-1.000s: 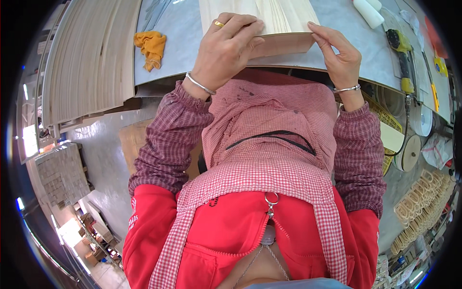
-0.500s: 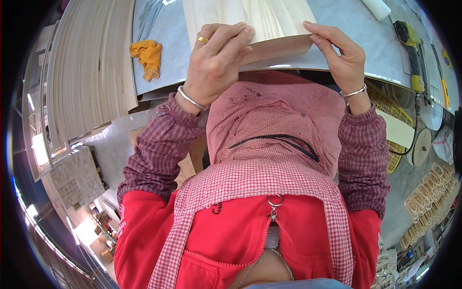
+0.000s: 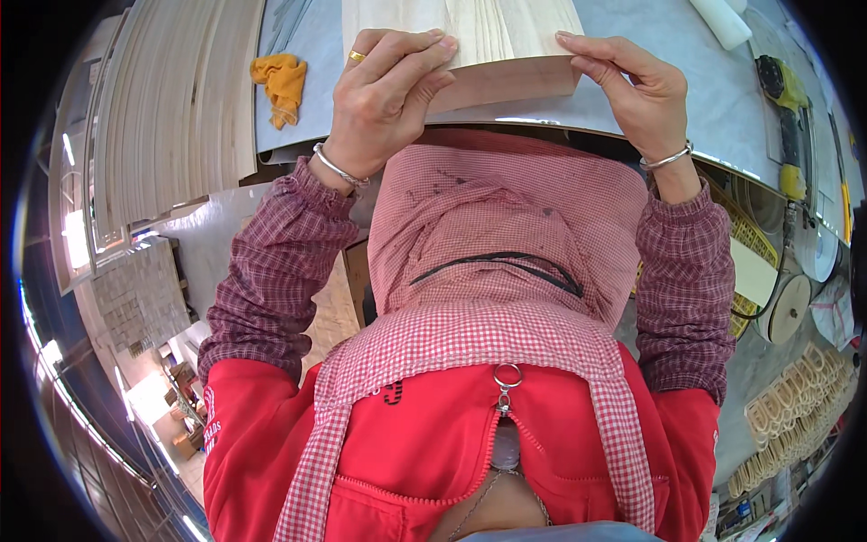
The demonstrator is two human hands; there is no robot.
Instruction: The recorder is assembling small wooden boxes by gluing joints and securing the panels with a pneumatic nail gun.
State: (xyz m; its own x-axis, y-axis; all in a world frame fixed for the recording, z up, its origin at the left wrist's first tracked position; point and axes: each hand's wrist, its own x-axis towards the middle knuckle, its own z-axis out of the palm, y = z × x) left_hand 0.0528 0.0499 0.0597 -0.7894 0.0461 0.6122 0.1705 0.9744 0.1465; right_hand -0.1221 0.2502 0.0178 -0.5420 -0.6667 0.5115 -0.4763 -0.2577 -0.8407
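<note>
Pale wooden boards [image 3: 488, 32] lie on the work table in front of me, their near edge raised and facing me. At the left of that edge, my left hand [image 3: 384, 99] is closed, fingers on top and thumb below. My right hand [image 3: 646, 95] pinches the right corner between thumb and fingers. Beneath the top surface a plain, darker wooden face [image 3: 506, 83] shows. The far ends of the boards run out of view, and I cannot tell how many there are.
A large stack of wooden strips [image 3: 181, 99] stands at the left. Beside it on the grey table [image 3: 361, 131] lies an orange cloth [image 3: 282, 88]. A yellow-green power tool [image 3: 784, 95] and a white roll [image 3: 722, 23] are at the right. Bundled pale loops [image 3: 795, 415] sit low right.
My left hand has shifted slightly left along the near edge. The right hand still pinches the right corner. The whole view has turned a little.
</note>
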